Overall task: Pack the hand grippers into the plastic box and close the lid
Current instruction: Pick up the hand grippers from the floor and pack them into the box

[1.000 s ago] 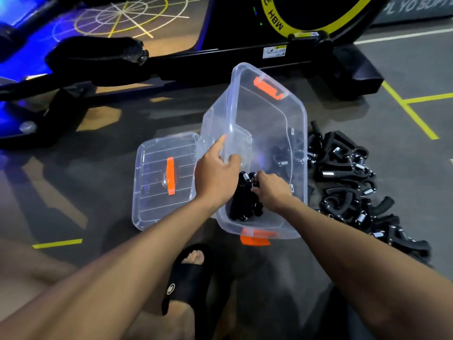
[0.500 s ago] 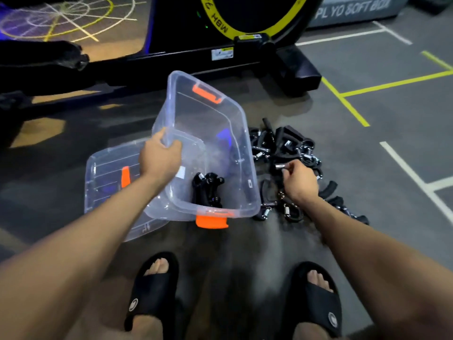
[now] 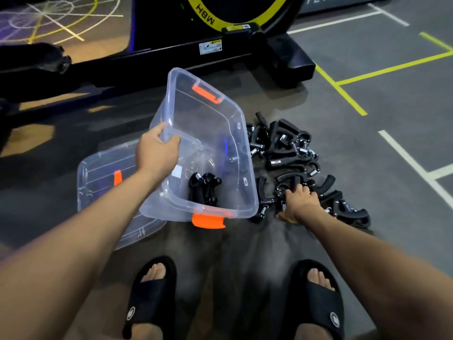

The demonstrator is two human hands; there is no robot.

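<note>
A clear plastic box [image 3: 235,133] with orange latches [image 3: 208,220] is tilted up on the floor. My left hand [image 3: 157,153] grips its left rim. A few black hand grippers [image 3: 204,188] lie in its near corner. The clear lid [image 3: 103,182] lies flat on the floor, to the left of the box and partly under it. To the right of the box is a pile of black hand grippers [image 3: 286,148] with metal springs. My right hand [image 3: 300,203] rests on the near end of that pile, fingers curled around a gripper.
A black exercise machine [image 3: 245,52] with a yellow-rimmed wheel stands just behind the box. My feet in black slippers [image 3: 152,298] [image 3: 318,303] are on the grey floor close in front. Yellow and white lines mark the floor at the right.
My right hand left the box, where it set down grippers, and moved to the pile, then down to its near end. My left hand kept hold of the box rim.
</note>
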